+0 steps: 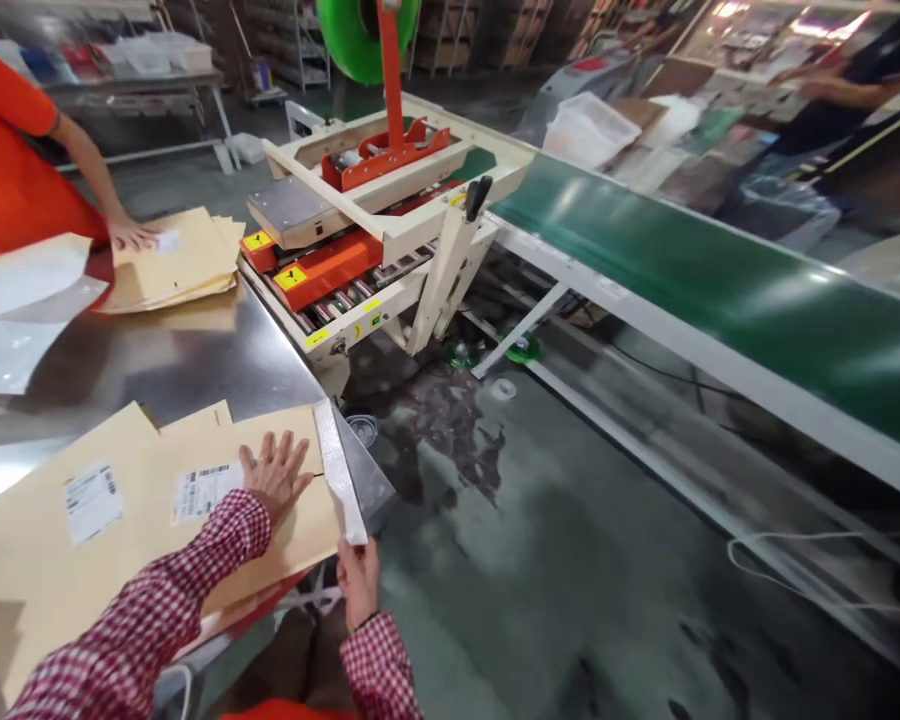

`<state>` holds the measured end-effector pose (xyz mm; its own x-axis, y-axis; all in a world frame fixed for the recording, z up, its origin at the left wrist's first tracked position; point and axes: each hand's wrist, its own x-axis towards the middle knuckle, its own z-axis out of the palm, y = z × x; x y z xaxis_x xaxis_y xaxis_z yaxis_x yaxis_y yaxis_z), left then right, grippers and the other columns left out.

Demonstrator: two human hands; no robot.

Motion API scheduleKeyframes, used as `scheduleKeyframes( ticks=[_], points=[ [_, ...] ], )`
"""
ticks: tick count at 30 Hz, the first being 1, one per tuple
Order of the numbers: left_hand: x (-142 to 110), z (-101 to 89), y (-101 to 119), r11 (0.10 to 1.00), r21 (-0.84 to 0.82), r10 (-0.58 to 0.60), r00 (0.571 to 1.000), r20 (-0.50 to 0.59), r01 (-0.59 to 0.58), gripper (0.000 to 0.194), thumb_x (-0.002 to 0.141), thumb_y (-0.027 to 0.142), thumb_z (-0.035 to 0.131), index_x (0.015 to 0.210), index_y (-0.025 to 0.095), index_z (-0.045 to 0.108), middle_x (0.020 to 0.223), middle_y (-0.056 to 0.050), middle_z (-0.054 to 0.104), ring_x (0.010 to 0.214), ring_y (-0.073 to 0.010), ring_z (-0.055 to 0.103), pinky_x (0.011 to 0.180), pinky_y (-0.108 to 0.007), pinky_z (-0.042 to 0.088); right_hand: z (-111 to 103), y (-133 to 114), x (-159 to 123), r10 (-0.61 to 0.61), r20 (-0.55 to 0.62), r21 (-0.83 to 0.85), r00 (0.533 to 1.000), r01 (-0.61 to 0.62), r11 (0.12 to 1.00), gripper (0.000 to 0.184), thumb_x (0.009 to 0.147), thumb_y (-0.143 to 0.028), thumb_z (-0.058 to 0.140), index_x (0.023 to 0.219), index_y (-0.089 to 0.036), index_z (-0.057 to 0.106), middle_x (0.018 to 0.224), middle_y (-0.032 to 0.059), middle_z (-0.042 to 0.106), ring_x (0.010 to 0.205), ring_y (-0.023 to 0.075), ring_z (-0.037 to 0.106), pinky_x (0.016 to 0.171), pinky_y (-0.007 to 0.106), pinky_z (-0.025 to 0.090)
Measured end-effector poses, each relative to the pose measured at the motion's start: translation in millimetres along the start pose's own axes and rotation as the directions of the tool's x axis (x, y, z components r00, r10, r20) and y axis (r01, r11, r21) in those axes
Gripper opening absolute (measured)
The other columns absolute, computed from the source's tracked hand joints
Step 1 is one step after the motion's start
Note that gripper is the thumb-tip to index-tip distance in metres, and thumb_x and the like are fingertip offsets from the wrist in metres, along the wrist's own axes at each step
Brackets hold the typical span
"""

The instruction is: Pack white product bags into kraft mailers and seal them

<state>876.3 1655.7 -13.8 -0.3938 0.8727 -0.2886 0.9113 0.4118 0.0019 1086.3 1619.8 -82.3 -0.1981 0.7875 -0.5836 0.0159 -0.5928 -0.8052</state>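
Observation:
My left hand (276, 474) lies flat with fingers spread on a tan padded envelope (292, 535) at the table's near right corner. Beside it on that envelope is a white printed label (204, 490). Along the envelope's right end runs a pale silvery flap (337, 470) that sticks out past the table edge. Between thumb and fingers, my right hand (360, 580) pinches the lower corner of this flap. More tan envelopes overlap to the left, one with its own white label (94, 503).
A metal table (217, 365) holds the envelopes. Across it a co-worker's hand (129, 232) rests on another envelope stack (195, 245). White mailers (15, 345) lie at left. A roller machine (375, 270) adjoins the far table edge, and a green conveyor belt (682, 280) runs rightward.

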Motion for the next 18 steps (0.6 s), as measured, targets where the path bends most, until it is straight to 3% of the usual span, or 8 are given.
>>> scheduleKeyframes(
  ticks=[3, 6, 9, 14, 16, 18],
  points=[
    [2.4, -0.1, -2.0, 0.999, 0.031, 0.041, 0.999, -0.031, -0.040, 0.063, 0.094, 0.053, 0.037, 0.151, 0.026, 0.032, 0.160, -0.009, 0.023, 0.146, -0.0430, 0.014, 0.110, -0.075, 0.004, 13.6, -3.2, 1.3, -0.015, -0.083, 0.034, 0.996, 0.018, 0.999, 0.038, 0.072, -0.052, 0.068, 0.089, -0.021, 0.055, 0.062, -0.0045, 0.053, 0.051, 0.0109, 0.046, 0.045, 0.022, 0.036],
    [9.5, -3.6, -2.8, 0.988, 0.051, 0.148, 0.989, 0.008, -0.148, 0.064, 0.094, 0.048, 0.037, 0.150, 0.016, 0.034, 0.159, -0.009, 0.026, 0.148, -0.0337, 0.015, 0.119, -0.059, 0.003, 4.6, -1.4, -2.0, -0.131, -0.040, -0.024, 0.991, 0.130, 0.991, 0.040, 0.076, -0.048, 0.064, 0.103, -0.019, 0.061, 0.091, 0.0064, 0.069, 0.080, 0.0201, 0.062, 0.070, 0.030, 0.052],
    [16.4, -8.6, 2.8, 0.992, 0.012, 0.126, 0.988, 0.086, -0.127, 0.066, 0.095, 0.050, 0.032, 0.149, 0.012, 0.035, 0.158, -0.011, 0.028, 0.147, -0.0293, 0.021, 0.120, -0.054, 0.011, -5.9, 2.4, -2.7, -0.256, 0.040, -0.142, 0.966, 0.259, 0.955, 0.040, 0.083, -0.045, 0.057, 0.112, -0.018, 0.065, 0.108, 0.0120, 0.069, 0.099, 0.0257, 0.063, 0.088, 0.038, 0.051],
    [20.1, -11.2, 18.7, 0.998, -0.061, -0.006, 0.997, 0.081, 0.011, 0.079, 0.093, 0.064, 0.025, 0.149, 0.010, 0.035, 0.157, -0.016, 0.029, 0.146, -0.0312, 0.023, 0.118, -0.058, 0.014, -20.9, 2.6, 8.2, -0.455, 0.243, -0.360, 0.857, 0.515, 0.778, 0.038, 0.086, -0.026, 0.045, 0.111, -0.022, 0.073, 0.090, 0.0105, 0.064, 0.087, 0.0249, 0.063, 0.081, 0.038, 0.052],
    [21.5, -10.8, 22.9, 0.996, -0.082, -0.040, 0.996, 0.081, 0.047, 0.080, 0.093, 0.065, 0.021, 0.148, 0.009, 0.035, 0.157, -0.017, 0.030, 0.146, -0.0308, 0.024, 0.117, -0.058, 0.015, -25.9, 1.2, 12.0, -0.477, 0.335, -0.422, 0.813, 0.582, 0.695, 0.041, 0.086, -0.022, 0.042, 0.113, -0.027, 0.073, 0.085, 0.0089, 0.060, 0.081, 0.0234, 0.061, 0.076, 0.037, 0.052],
    [25.4, -10.8, 24.6, 0.991, -0.096, -0.091, 0.994, 0.053, 0.096, 0.082, 0.092, 0.066, 0.022, 0.148, 0.007, 0.035, 0.156, -0.020, 0.030, 0.145, -0.0312, 0.025, 0.117, -0.058, 0.016, -29.7, 0.2, 13.7, -0.464, 0.383, -0.476, 0.799, 0.601, 0.642, 0.042, 0.087, -0.020, 0.043, 0.114, -0.032, 0.073, 0.083, 0.0076, 0.057, 0.077, 0.0222, 0.059, 0.074, 0.035, 0.051]
  ],
)
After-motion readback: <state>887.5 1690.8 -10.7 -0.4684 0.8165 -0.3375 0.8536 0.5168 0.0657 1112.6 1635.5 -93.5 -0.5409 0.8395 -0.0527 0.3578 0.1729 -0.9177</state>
